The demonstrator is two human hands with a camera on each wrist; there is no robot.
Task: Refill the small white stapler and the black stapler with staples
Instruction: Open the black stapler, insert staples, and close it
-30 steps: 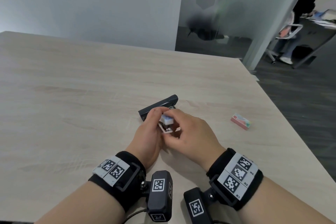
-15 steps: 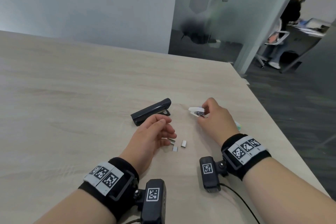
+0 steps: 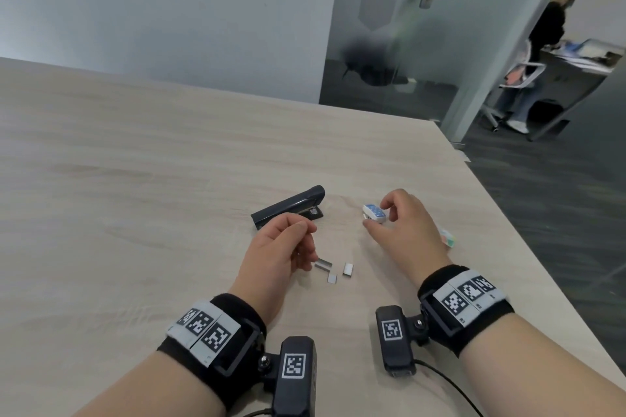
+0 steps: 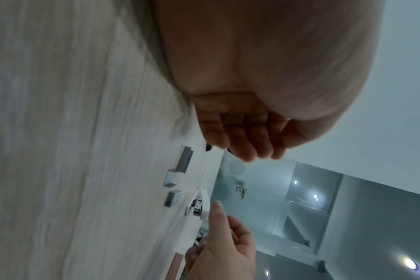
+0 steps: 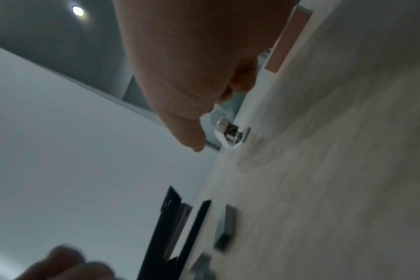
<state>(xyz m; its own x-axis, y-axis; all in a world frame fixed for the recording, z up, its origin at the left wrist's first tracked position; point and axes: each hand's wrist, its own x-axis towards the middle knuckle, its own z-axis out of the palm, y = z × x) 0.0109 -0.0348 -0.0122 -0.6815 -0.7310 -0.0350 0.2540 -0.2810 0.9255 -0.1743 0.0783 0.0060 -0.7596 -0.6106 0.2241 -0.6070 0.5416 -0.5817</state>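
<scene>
The small white stapler (image 3: 373, 212) with a blue patterned top stands on the wooden table (image 3: 135, 196). My right hand (image 3: 377, 216) curls loosely round its near end; in the right wrist view the thumb (image 5: 194, 142) is a little apart from the stapler (image 5: 230, 133). The black stapler (image 3: 288, 206) lies shut to its left. My left hand (image 3: 305, 239) hovers in front of the black stapler, fingers loosely curled (image 4: 247, 140), nothing in them. Three short staple strips (image 3: 323, 264) (image 3: 332, 278) (image 3: 348, 268) lie between my hands.
A pink and white staple box (image 3: 447, 236) lies just right of my right hand, partly hidden by it. The table's right edge (image 3: 528, 247) runs close by. Beyond it are a glass door and a person at a desk (image 3: 542, 44).
My hands have separated. The right hand carried the small white stapler to the right and lowered it onto the table. The left hand let go and stayed near the staple strips, now uncovered.
</scene>
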